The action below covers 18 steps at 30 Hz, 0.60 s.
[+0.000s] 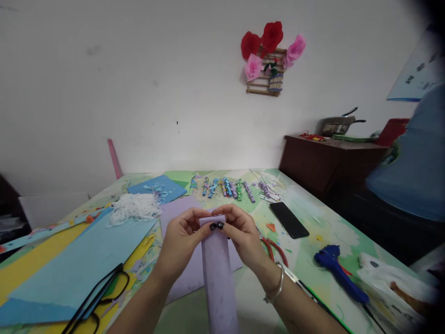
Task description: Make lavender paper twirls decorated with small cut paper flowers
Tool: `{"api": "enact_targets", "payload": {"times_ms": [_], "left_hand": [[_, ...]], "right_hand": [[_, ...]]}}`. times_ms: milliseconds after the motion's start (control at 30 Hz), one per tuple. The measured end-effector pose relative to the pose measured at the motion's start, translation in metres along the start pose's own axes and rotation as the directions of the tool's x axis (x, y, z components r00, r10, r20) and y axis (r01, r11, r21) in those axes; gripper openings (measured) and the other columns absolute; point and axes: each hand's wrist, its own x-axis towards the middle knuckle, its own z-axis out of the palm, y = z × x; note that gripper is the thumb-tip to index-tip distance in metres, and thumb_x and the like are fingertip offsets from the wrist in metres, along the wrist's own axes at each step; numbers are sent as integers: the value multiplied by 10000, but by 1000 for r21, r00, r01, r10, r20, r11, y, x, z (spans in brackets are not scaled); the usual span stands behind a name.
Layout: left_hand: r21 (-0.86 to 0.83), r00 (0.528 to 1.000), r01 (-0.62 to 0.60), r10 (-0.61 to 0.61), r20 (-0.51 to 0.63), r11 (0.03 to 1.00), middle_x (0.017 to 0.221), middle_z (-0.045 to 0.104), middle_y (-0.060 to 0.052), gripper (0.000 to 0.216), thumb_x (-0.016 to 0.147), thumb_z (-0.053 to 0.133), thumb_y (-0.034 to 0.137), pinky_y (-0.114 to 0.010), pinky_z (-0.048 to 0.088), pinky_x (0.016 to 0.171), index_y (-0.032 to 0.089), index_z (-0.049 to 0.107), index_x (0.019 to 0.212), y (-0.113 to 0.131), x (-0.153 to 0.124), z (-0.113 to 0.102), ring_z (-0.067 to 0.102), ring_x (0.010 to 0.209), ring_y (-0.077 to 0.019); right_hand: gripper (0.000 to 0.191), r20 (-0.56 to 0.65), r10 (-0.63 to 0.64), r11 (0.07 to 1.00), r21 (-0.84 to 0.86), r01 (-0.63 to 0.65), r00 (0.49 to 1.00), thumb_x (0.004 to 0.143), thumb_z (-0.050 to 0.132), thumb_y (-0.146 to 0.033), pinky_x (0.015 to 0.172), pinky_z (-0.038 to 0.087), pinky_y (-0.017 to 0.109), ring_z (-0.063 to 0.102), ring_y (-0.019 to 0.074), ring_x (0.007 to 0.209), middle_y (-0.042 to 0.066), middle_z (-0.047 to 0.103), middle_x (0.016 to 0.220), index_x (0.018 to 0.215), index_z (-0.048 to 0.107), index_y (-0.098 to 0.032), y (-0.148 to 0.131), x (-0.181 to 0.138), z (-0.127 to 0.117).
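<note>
My left hand [182,241] and my right hand [243,234] both pinch the top end of a long purple foam strip [219,278], thumbs meeting at its upper edge. The strip runs down toward me between my forearms. Under it lies a larger purple foam sheet [181,211] on the table. A silver bangle [276,285] sits on my right wrist.
Blue and yellow foam sheets [76,260], a white string bundle [134,206] and black-handled scissors [100,297] lie at left. Several rolled coloured pieces [227,188] line the far edge. A black phone [288,220], red-handled pliers [274,248], a blue glue gun [339,271] and a plastic bag [396,283] lie right.
</note>
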Motion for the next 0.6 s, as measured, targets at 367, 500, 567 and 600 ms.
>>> {"api": "enact_targets", "payload": {"times_ms": [367,500,567,600], "left_hand": [[43,999,-40,39,13,998,649,646,6,196,647,816,260,-168,463,561,144,666,694,-1,1,-3,569,620,-98],[62,999,-35,33,28,997,626,604,19,235,645,811,271,-163,431,535,136,619,660,-1,0,-1,532,597,-87],[70,998,-39,36,46,997,605,572,31,250,645,807,274,-155,407,513,135,598,642,0,0,1,506,578,-78],[75,998,-41,37,54,996,595,554,36,259,644,804,275,-152,398,505,134,587,630,0,0,2,493,571,-74]], "right_hand": [[181,-72,-12,974,-228,-5,997,817,653,-348,495,316,213,443,94,528,-23,552,607,821,628,-169,-7,0,3],[128,-85,-36,955,-297,10,996,818,623,-298,503,338,219,482,108,540,-21,554,602,798,630,-172,-5,-1,2],[106,-91,-49,939,-343,14,995,816,602,-266,512,347,221,498,114,554,-14,572,618,780,629,-171,-4,-2,1],[98,-93,-63,926,-377,24,994,815,590,-248,522,353,222,508,117,569,-8,586,633,771,631,-170,-4,-3,1]]}}
